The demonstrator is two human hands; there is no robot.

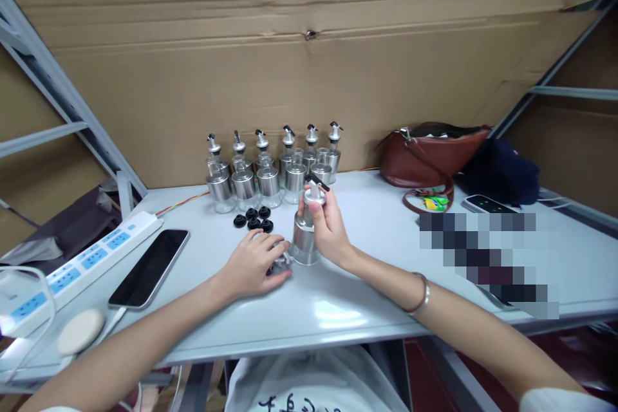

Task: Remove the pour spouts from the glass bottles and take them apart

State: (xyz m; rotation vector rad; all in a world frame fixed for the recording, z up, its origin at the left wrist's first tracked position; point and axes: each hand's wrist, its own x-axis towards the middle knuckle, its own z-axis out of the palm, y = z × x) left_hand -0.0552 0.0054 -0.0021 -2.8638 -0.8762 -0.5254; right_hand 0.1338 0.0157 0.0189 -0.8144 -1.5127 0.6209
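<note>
My right hand [326,226] grips a glass and steel oil bottle [306,238] that stands upright on the white table [367,296], with fingers around its pourer cap [315,190]. My left hand [253,264] lies on the table just left of the bottle, fingers curled over a small metal pourer part [280,262]. Several black rubber stoppers [253,219] lie behind the left hand. Further back stands a group of several finished bottles [270,170] with pourer caps, against the cardboard wall.
A black phone [149,267] and a white power strip [80,264] lie at the left, with a round white object [81,331] near the front edge. A brown bag [432,154], dark cloth [502,174] and a second phone [487,205] sit at the right.
</note>
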